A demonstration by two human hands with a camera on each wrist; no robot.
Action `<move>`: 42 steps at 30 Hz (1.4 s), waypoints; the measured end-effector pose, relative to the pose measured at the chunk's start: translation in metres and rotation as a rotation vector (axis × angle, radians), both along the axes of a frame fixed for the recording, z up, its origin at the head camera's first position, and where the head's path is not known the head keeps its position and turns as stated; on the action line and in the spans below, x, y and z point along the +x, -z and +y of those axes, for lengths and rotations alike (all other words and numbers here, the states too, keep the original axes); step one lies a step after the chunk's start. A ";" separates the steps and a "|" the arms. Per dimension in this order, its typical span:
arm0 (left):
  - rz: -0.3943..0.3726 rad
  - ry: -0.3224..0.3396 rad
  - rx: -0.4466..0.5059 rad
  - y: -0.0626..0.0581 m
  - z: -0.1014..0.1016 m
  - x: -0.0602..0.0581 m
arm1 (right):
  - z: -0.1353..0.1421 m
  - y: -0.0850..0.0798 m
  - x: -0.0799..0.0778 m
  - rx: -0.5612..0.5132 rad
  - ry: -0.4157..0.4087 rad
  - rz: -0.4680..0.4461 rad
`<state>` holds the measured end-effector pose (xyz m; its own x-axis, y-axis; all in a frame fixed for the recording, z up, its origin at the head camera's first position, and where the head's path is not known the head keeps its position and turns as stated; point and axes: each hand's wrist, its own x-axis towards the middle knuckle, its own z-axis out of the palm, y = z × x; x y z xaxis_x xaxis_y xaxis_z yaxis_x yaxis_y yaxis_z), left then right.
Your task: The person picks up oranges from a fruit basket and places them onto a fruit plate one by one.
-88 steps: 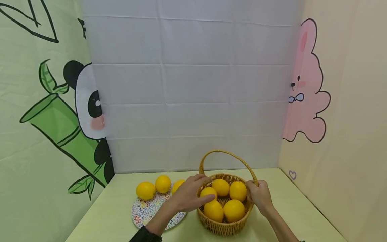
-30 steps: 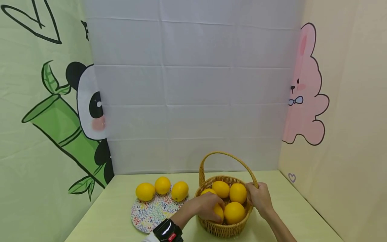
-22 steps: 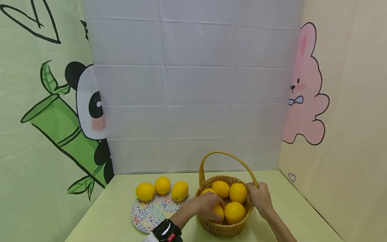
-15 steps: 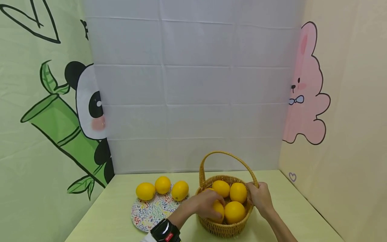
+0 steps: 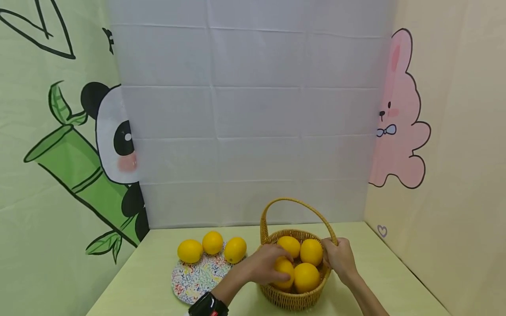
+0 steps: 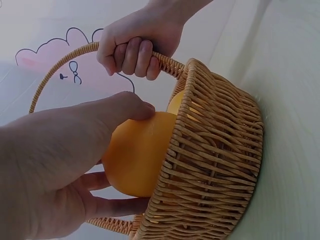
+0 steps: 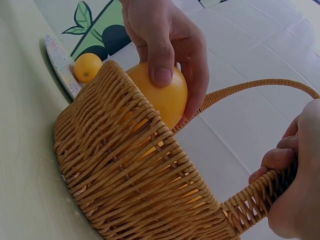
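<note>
A round wicker basket [image 5: 292, 300] with a tall hoop handle stands on the table, holding several yellow lemons [image 5: 311, 252]. My left hand [image 5: 266, 265] reaches over its left side and grips a lemon [image 6: 140, 155], thumb on one side and fingers on the other. In both wrist views this lemon bulges up past the basket rim. My right hand [image 5: 341, 258] holds the foot of the handle [image 6: 65, 62] on the right side, fingers curled round it. The left hand hides part of the basket's left inside.
Left of the basket lies a round plate [image 5: 197, 281] with a colourful speckled pattern. Three lemons [image 5: 212, 242] sit along its far edge. A grey-white cloth backdrop [image 5: 253, 131] hangs behind the table [image 5: 395, 281], with printed walls on both sides.
My left hand, earlier spread above the basket's left side, has gone down to the front left lemon, gripped it and raised it slightly. My right hand stays on the handle.
</note>
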<state>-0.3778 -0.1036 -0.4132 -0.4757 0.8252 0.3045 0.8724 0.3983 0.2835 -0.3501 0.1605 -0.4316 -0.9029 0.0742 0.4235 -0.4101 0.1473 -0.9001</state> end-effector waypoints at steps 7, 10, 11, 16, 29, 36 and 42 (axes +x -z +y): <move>0.019 -0.009 0.116 -0.001 -0.010 0.005 | 0.000 -0.001 -0.001 0.008 0.007 0.006; 0.034 -0.016 0.167 -0.001 -0.013 0.007 | 0.000 -0.001 -0.001 0.009 0.008 0.010; 0.038 -0.016 0.185 0.000 -0.014 0.007 | 0.000 -0.001 -0.001 0.008 0.008 0.011; 0.062 -0.021 0.276 0.000 -0.020 0.008 | -0.001 0.000 -0.001 0.012 0.013 0.004; 0.039 0.025 0.480 -0.004 -0.047 0.013 | -0.004 -0.002 0.003 0.010 0.003 0.009; 0.017 -0.019 0.539 -0.006 -0.064 0.016 | -0.005 -0.002 0.004 -0.004 0.001 0.003; -0.028 -0.043 0.587 -0.007 -0.085 0.016 | -0.006 0.000 0.003 0.004 0.008 0.003</move>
<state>-0.3614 -0.1886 -0.4060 -0.5193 0.5023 0.6914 0.8480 0.2030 0.4895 -0.3469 0.1547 -0.4313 -0.9010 0.0794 0.4265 -0.4116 0.1543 -0.8982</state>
